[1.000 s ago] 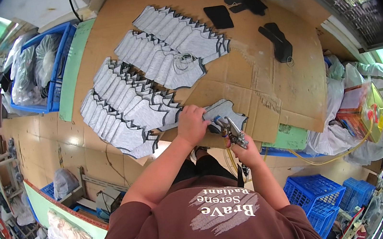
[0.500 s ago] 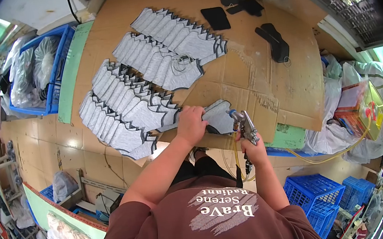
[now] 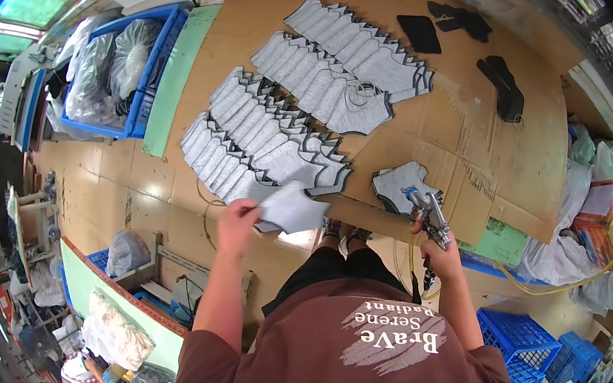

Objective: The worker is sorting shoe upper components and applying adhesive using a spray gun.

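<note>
Pinched in my left hand [image 3: 238,228] is one grey fabric piece [image 3: 295,210], lifted at the table's near edge beside the overlapped rows. My right hand [image 3: 440,255] grips a metal spray gun [image 3: 427,216] with a blue-ringed front and a yellowish hose. Just beyond the gun's front lies a small grey stack of cut pieces [image 3: 401,177] with dark edges, partly covered by it. Several rows of like grey pieces [image 3: 260,132] fan out across the cardboard-covered table [image 3: 423,133]. A loop of thin string [image 3: 365,93] rests on one row.
Black cut pieces [image 3: 506,88] lie at the table's far right. A blue crate of bagged goods [image 3: 139,124] stands at the left. White plastic bags [image 3: 561,243] and the hose [image 3: 544,290] are at the right, above blue crates [image 3: 516,346]. Another person [image 3: 83,380] sits at lower left.
My left hand has come away from the table toward the left, now with a grey piece raised in it. My right hand still grips the spray gun. The whole view has shifted.
</note>
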`<action>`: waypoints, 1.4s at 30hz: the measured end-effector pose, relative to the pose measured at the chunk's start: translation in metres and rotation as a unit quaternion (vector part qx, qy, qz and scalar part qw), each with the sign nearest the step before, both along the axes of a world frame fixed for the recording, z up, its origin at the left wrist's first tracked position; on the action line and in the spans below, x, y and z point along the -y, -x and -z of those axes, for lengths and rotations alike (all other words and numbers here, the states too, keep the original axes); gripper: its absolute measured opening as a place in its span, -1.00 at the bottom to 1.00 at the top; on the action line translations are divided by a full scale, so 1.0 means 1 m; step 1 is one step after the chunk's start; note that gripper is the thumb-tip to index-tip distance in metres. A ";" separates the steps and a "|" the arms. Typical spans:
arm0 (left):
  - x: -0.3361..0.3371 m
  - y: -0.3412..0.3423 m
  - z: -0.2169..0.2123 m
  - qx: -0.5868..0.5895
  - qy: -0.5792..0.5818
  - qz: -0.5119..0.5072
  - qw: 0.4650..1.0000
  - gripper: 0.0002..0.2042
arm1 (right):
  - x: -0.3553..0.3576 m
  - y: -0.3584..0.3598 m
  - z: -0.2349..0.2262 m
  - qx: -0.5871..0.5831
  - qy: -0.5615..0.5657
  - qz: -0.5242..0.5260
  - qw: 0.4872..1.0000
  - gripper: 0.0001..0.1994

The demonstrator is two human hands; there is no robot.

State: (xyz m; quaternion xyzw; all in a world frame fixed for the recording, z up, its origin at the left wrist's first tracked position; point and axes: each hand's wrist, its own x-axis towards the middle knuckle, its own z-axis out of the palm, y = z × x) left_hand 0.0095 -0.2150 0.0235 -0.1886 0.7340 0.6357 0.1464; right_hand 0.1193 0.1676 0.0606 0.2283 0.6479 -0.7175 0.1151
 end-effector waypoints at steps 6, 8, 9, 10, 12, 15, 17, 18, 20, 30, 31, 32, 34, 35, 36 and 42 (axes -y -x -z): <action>0.049 0.002 0.015 -0.025 0.208 -0.062 0.976 -0.85 | 0.004 0.006 0.001 0.007 0.012 -0.027 1.000 -0.65; 0.033 0.006 0.011 -0.050 0.301 -0.038 0.952 -0.84 | 0.005 0.009 0.000 0.007 0.011 -0.037 0.999 -0.64; 0.020 0.008 0.003 -0.099 0.379 0.019 0.920 -0.83 | 0.004 0.009 0.001 -0.001 0.004 -0.044 0.999 -0.63; 0.007 0.010 -0.007 -0.149 0.455 0.072 0.875 -0.82 | 0.005 0.010 -0.001 -0.002 0.010 -0.048 0.999 -0.63; -0.037 0.015 -0.021 -0.269 0.419 0.145 0.855 -0.80 | 0.006 0.011 -0.004 0.008 0.008 -0.045 0.999 -0.66; -0.111 0.020 -0.032 -0.340 0.404 0.242 0.814 -0.84 | 0.009 0.011 -0.002 0.012 0.003 -0.043 0.999 -0.67; -0.128 0.029 -0.025 -0.347 0.398 0.264 0.807 -0.85 | 0.008 0.010 -0.002 0.014 0.008 -0.039 0.999 -0.68; -0.130 0.035 -0.016 -0.353 0.382 0.242 0.819 -0.87 | 0.008 0.009 -0.001 0.014 0.003 -0.047 0.999 -0.67; -0.129 0.038 -0.011 -0.358 0.370 0.223 0.828 -0.88 | 0.006 0.009 0.002 0.015 0.002 -0.053 0.998 -0.67; -0.094 -0.053 0.018 -0.114 0.239 0.409 0.873 -0.89 | 0.001 0.004 0.004 -0.001 0.009 -0.015 1.000 -0.56; -0.092 -0.058 0.024 -0.101 0.235 0.409 0.876 -0.88 | 0.001 0.005 0.003 0.006 0.008 -0.011 1.000 -0.56; -0.090 -0.062 0.030 -0.097 0.236 0.405 0.878 -0.88 | 0.001 0.005 0.003 0.013 0.006 -0.009 1.000 -0.55; -0.087 -0.069 0.039 -0.076 0.245 0.426 0.867 -0.86 | -0.002 0.004 0.007 0.007 -0.002 -0.033 0.999 -0.54; -0.085 -0.073 0.041 -0.072 0.245 0.421 0.870 -0.86 | -0.004 0.004 0.010 -0.003 -0.012 -0.052 0.999 -0.54; -0.083 -0.076 0.043 -0.061 0.256 0.417 0.870 -0.85 | -0.005 0.005 0.011 -0.001 -0.011 -0.060 0.998 -0.54; -0.059 -0.111 0.061 0.021 0.291 0.364 0.885 -0.84 | 0.000 0.009 -0.006 0.040 0.012 -0.104 0.994 -0.52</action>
